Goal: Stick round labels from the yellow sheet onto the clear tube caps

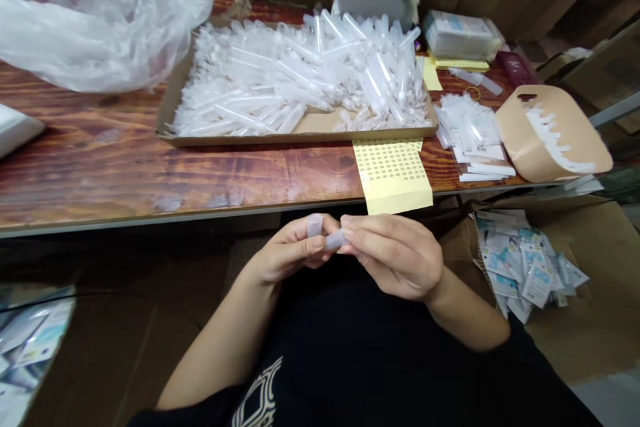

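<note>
My left hand and my right hand meet in front of my body, just below the table's front edge. Both are closed on one small clear plastic tube, the left fingers at its upright end, the right fingertips pinching the other end. A yellow sticker sheet with rows of small dots hangs over the table edge right above my hands. Behind it stands a shallow cardboard tray heaped with many clear plastic tubes.
A large crumpled clear plastic bag lies at the back left of the wooden table. Small clear packets and a tan scoop-like holder sit at the right. A cardboard box with printed sachets stands below right; more sachets lie lower left.
</note>
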`<move>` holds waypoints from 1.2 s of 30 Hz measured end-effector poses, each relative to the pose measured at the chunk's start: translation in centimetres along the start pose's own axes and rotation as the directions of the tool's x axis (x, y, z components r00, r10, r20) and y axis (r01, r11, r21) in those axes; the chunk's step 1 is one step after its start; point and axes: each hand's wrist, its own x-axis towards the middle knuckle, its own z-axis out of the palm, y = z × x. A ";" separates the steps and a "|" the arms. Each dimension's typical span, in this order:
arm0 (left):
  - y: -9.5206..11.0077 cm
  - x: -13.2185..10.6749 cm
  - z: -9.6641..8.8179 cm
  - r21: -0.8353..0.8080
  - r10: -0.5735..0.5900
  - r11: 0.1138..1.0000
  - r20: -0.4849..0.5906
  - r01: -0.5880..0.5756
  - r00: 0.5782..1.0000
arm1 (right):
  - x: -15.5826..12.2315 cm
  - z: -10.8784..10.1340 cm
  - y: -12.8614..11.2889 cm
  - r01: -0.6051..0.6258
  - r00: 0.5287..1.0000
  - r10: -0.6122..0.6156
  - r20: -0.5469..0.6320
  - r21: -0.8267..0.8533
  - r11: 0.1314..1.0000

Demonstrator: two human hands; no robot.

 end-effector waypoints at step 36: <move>-0.8 5.8 4.8 0.807 0.357 0.450 -0.555 0.382 0.751 | 0.1 -15.8 16.8 -0.706 0.691 0.593 -0.414 -0.563 0.429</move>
